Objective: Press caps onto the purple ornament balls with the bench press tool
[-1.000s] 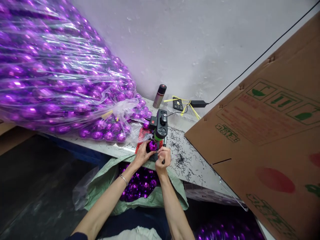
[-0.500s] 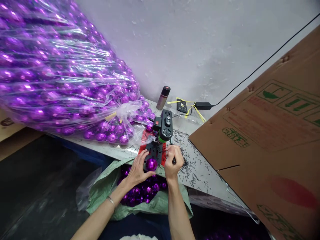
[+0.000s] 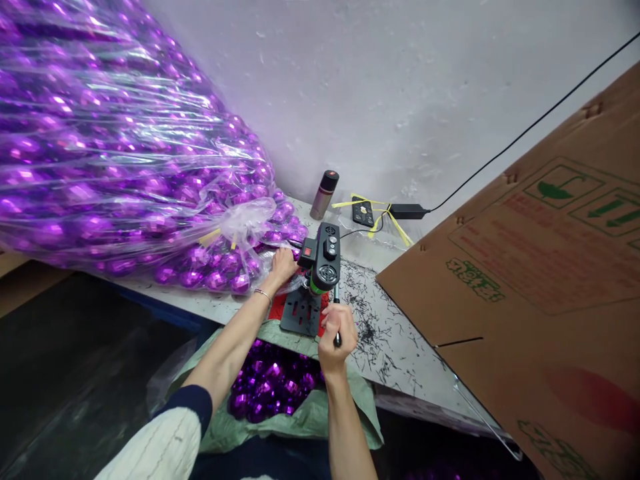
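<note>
A small black bench press machine (image 3: pixel 328 257) with a green ring and a slotted base plate (image 3: pixel 300 312) stands on the worktable. My right hand (image 3: pixel 339 331) is closed round the black-tipped lever handle at its side. My left hand (image 3: pixel 284 263) reaches past the machine's left side, among the purple faceted balls (image 3: pixel 280 213) by the mouth of the clear bag. Its fingertips are partly hidden, so I cannot make out whether they hold a ball. Below the table edge, a green woven sack (image 3: pixel 367 407) gapes open with many shiny purple balls (image 3: pixel 275 383) inside.
A large clear plastic bag (image 3: pixel 125 133) of purple balls fills the left. Behind the machine are a spray can (image 3: pixel 324 195), a black device (image 3: pixel 363 211) and a power adapter (image 3: pixel 406 211). Black clippings (image 3: pixel 370 330) litter the table beside a large cardboard box (image 3: pixel 540 267).
My left hand has moved forward from the base plate to the balls by the clear bag. The ball at the plate's front edge is gone from there. My right hand remains on the lever.
</note>
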Available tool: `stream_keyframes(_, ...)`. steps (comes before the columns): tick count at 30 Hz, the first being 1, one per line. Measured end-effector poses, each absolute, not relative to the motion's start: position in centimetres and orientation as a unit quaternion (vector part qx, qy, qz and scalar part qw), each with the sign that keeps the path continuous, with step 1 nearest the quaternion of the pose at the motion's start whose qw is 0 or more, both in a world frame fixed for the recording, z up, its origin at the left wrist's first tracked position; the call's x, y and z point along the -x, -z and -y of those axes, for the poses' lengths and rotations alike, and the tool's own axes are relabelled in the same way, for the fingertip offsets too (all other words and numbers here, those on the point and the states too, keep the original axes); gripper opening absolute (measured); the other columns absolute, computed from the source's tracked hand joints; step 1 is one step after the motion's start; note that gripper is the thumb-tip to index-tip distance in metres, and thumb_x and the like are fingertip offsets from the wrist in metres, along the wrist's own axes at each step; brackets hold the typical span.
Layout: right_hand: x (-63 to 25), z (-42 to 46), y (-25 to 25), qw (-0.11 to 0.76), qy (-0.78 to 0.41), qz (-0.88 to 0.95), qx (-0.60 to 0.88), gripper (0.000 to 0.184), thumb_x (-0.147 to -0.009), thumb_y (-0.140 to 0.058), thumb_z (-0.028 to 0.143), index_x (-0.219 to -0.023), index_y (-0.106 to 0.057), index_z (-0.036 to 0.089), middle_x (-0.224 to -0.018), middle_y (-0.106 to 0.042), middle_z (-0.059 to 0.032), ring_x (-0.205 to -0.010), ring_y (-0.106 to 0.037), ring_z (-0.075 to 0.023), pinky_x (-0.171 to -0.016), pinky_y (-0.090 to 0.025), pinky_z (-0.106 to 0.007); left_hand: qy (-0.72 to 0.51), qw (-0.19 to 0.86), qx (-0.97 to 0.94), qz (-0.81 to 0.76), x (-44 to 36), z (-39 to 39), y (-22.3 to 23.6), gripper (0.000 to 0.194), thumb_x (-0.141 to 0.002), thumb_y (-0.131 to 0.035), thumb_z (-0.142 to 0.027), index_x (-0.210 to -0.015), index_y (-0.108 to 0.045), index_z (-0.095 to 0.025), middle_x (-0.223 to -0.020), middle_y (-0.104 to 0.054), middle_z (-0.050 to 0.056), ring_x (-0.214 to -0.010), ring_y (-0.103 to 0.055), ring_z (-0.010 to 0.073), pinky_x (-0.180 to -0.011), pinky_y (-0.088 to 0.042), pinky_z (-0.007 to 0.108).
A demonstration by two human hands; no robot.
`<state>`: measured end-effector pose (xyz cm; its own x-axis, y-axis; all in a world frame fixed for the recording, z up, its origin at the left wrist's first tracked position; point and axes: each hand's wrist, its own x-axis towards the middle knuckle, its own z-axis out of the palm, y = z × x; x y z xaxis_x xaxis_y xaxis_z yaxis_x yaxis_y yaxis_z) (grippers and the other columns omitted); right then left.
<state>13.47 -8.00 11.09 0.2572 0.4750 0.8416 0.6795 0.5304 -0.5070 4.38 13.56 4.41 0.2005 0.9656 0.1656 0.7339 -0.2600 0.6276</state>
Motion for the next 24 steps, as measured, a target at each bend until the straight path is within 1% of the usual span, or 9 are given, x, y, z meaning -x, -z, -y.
stream_keyframes(3,-13.4,8.0,-10.9,0.638,0.076,0.598,0.478,0.031,-0.097,-0.043,0.006,-0.071,-0.049,0.022,-0.070,-0.055,0.0016,-0.068,-0.058,-0.0128,-0.063,-0.045,-0.028,-0.265,0.201,-0.759,-0.560,-4.3,-12.9,-4.0,0.023,-0.083,-0.068,-0.017,-0.105,-0.067,-0.013,-0.118,-0.067,0.021,-0.116,-0.061,0.0370,-0.096,-0.049,0.044)
stream_keyframes(6,-13.3,8.0,-11.1,0.639,0.070,0.601,0.476,0.031,-0.097,-0.043,0.007,-0.070,-0.048,0.022,-0.071,-0.055,0.0016,-0.069,-0.058,-0.0123,-0.063,-0.045,-0.027,-0.261,0.199,-0.769,-0.549,-3.7,-12.5,-4.1,0.033,-0.079,-0.068,-0.011,-0.111,-0.065,-0.015,-0.119,-0.065,0.020,-0.115,-0.061,0.0371,-0.097,-0.050,0.046)
stream_keyframes(8,-13.3,7.9,-11.2,0.639,0.072,0.604,0.471,0.031,-0.097,-0.043,0.006,-0.071,-0.049,0.022,-0.071,-0.055,0.0017,-0.069,-0.058,-0.0121,-0.063,-0.045,-0.026,-0.266,0.197,-0.770,-0.545,-3.1,-12.5,-4.3,0.040,-0.076,-0.069,-0.009,-0.115,-0.063,-0.015,-0.122,-0.063,0.020,-0.118,-0.059,0.0378,-0.100,-0.049,0.048)
stream_keyframes(11,-13.2,7.8,-11.2,0.645,0.078,0.600,0.467,0.031,-0.097,-0.043,0.005,-0.071,-0.049,0.022,-0.070,-0.054,0.0017,-0.069,-0.058,-0.0119,-0.063,-0.046,-0.026,-0.276,0.204,-0.766,-0.543,-2.1,-12.7,-5.0,0.046,-0.073,-0.072,-0.009,-0.117,-0.061,-0.013,-0.123,-0.064,0.019,-0.119,-0.058,0.0377,-0.102,-0.048,0.049)
stream_keyframes(14,-13.2,7.9,-11.2,0.644,0.079,0.599,0.469,0.031,-0.097,-0.042,0.006,-0.071,-0.049,0.022,-0.070,-0.055,0.0013,-0.068,-0.058,-0.0122,-0.062,-0.045,-0.027,-0.291,0.230,-0.749,-0.548,-1.0,-12.8,-6.0,0.048,-0.075,-0.076,-0.018,-0.120,-0.060,-0.011,-0.117,-0.067,0.018,-0.110,-0.064,0.0357,-0.098,-0.050,0.047)
stream_keyframes(16,-13.3,7.9,-11.4,0.639,0.079,0.602,0.472,0.032,-0.098,-0.042,0.008,-0.070,-0.049,0.022,-0.070,-0.055,0.0009,-0.067,-0.057,-0.0125,-0.062,-0.045,-0.027,-0.355,0.301,-0.699,-0.543,-0.1,-12.4,-6.8,0.054,-0.076,-0.080,-0.026,-0.124,-0.060,-0.015,-0.119,-0.069,0.014,-0.112,-0.065,0.0332,-0.100,-0.050,0.045)
stream_keyframes(18,-13.4,7.9,-11.8,0.635,0.076,0.605,0.474,0.031,-0.098,-0.042,0.009,-0.071,-0.049,0.022,-0.070,-0.056,0.0007,-0.066,-0.057,-0.0124,-0.061,-0.044,-0.027,-0.451,0.429,-0.591,-0.513,0.9,-11.3,-7.5,0.054,-0.075,-0.083,-0.030,-0.124,-0.063,-0.019,-0.118,-0.071,0.010,-0.112,-0.067,0.0281,-0.102,-0.051,0.041)
stream_keyframes(21,-13.6,7.7,-12.8,0.640,0.065,0.599,0.477,0.032,-0.099,-0.044,0.010,-0.070,-0.050,0.022,-0.069,-0.055,0.0015,-0.065,-0.057,-0.0117,-0.060,-0.043,-0.026,-0.536,0.619,-0.379,-0.431,2.5,-8.6,-8.5,0.039,-0.078,-0.080,-0.031,-0.112,-0.067,-0.017,-0.107,-0.074,0.007,-0.098,-0.071,0.0204,-0.096,-0.055,0.037)
stream_keyframes(24,-13.7,7.3,-14.1,0.649,0.055,0.587,0.481,0.033,-0.100,-0.045,0.011,-0.069,-0.049,0.022,-0.067,-0.054,0.0026,-0.065,-0.056,-0.0110,-0.062,-0.043,-0.026,-0.537,0.722,-0.240,-0.363,3.4,-5.2,-8.9,0.026,-0.084,-0.074,-0.030,-0.103,-0.069,-0.013,-0.100,-0.076,0.010,-0.092,-0.073,0.0198,-0.093,-0.059,0.035)
